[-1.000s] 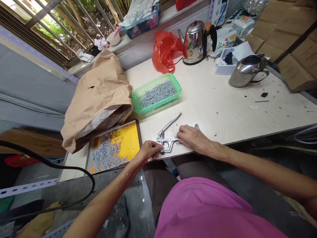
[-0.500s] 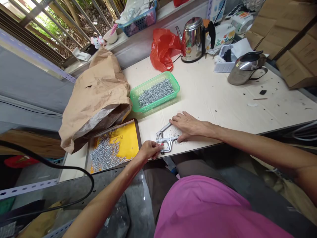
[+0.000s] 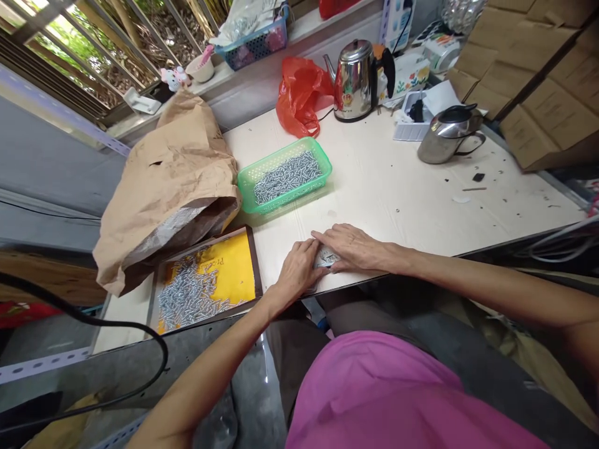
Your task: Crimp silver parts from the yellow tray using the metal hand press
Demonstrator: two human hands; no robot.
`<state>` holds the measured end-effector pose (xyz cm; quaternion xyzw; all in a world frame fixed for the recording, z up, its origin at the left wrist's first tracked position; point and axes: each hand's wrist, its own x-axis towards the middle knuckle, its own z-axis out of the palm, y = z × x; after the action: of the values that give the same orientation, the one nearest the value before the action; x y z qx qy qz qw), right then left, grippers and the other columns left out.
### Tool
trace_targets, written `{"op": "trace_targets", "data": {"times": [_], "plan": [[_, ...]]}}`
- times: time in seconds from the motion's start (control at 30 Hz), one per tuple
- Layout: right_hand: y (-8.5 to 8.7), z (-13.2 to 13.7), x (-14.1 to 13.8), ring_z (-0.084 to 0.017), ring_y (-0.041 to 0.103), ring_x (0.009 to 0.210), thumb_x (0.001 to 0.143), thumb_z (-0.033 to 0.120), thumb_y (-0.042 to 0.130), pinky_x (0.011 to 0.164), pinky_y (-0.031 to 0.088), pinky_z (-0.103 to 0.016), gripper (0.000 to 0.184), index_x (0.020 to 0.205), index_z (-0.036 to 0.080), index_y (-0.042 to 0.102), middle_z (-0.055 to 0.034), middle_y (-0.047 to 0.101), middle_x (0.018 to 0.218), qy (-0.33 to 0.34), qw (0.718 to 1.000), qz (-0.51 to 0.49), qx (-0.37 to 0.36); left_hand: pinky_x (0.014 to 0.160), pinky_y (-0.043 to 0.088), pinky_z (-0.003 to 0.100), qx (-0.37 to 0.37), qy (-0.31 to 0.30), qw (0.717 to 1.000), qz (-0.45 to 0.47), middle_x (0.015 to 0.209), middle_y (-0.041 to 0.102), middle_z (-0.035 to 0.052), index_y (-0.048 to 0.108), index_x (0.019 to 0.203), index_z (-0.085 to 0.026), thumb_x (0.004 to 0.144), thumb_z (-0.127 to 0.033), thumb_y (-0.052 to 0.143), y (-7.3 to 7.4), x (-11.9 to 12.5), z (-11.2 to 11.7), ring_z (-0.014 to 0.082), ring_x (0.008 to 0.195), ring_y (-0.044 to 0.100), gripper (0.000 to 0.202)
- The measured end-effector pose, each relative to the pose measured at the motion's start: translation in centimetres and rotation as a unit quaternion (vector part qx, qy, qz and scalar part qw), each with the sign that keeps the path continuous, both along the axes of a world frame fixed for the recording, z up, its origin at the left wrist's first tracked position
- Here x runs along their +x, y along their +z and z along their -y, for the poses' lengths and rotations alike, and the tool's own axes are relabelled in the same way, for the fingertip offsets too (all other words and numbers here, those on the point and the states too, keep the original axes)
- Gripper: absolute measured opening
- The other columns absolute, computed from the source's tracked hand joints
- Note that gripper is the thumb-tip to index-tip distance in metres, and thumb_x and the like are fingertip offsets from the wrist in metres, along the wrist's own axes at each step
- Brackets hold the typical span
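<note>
Pliers (image 3: 326, 257) sat at the table (image 3: 397, 187) edge, 6 o'clock, mostly hidden. R hand (image 3: 353, 246) lay flat on them, fingers open. L hand (image 3: 297, 271) curled over, grip unclear. An uneven press could've slid them off or nipped a finger.

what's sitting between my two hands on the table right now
In the head view, a silvery metal tool shows in the gap between the left hand and right hand, mostly covered by them.

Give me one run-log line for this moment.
left hand: flat on metal tool | right hand: flat on it too | tool: mostly hidden, near table front edge | green basket: beyond, untouched
</note>
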<state>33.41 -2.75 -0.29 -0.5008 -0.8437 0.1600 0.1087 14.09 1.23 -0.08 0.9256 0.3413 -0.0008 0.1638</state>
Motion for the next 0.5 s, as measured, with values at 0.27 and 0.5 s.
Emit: {"op": "trace_targets", "data": {"times": [0.27,0.5], "plan": [[1.6,0.6,0.8,-0.027,0.053,0.101,0.079,0.025,0.073,0.083,0.043,-0.035,0.034,0.107,0.01,0.062,-0.0158,0.059,0.108,-0.031,0.995,0.077,-0.053,0.084,0.045,0.037,0.009,-0.043,0.997,-0.061,0.105,0.059,0.0101,0.058,0.116,-0.016,0.078,-0.037,0.07,0.6,1.2,-1.1,0.0272,0.1,0.052,0.046],[-0.9,-0.6,0.8,-0.022,0.056,0.092,0.089,0.019,0.06,0.076,0.041,-0.03,0.01,0.094,0.014,0.066,-0.0097,0.062,0.093,-0.018,0.998,0.05,-0.045,0.076,0.044,0.033,0.003,0.009,1.0,-0.022,0.093,0.06,0.0061,0.066,0.097,-0.019,0.086,-0.034,0.063,-0.4,1.4,-1.1,0.023,0.094,0.052,0.019]]}}
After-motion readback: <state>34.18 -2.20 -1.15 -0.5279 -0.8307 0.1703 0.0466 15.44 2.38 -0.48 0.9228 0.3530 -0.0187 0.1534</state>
